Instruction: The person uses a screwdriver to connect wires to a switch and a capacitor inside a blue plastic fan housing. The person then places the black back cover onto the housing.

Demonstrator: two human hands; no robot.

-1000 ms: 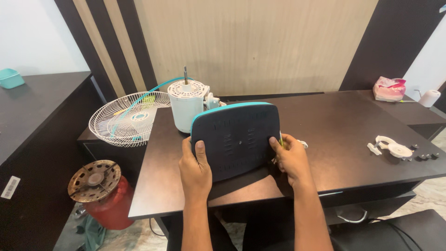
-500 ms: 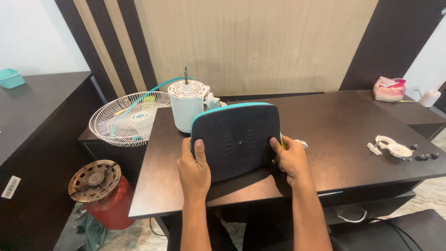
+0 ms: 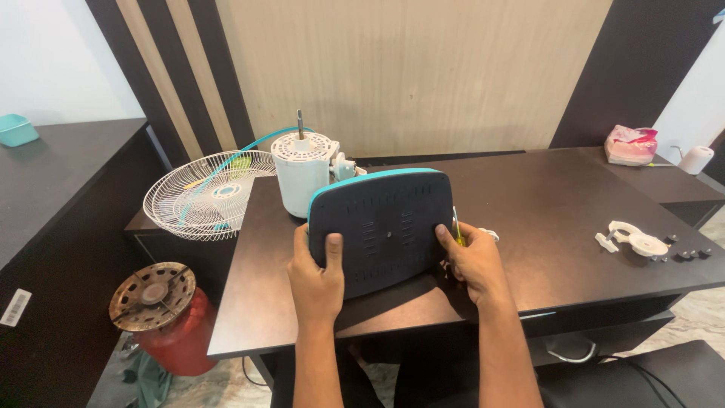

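Dark wooden table (image 3: 551,196), fan motor (image 3: 302,172), white plastic parts (image 3: 633,239), pink packet (image 3: 630,145)

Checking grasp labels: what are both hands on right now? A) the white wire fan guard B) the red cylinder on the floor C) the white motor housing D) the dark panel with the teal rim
D: the left hand and right hand grip opposite edges of the dark panel with the teal rim, tilted up on the table; the white wire fan guard and white motor housing sit untouched behind it.

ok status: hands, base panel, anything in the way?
Left hand and right hand grip the dark base panel, tilted up on the desk. Fan motor close behind it.
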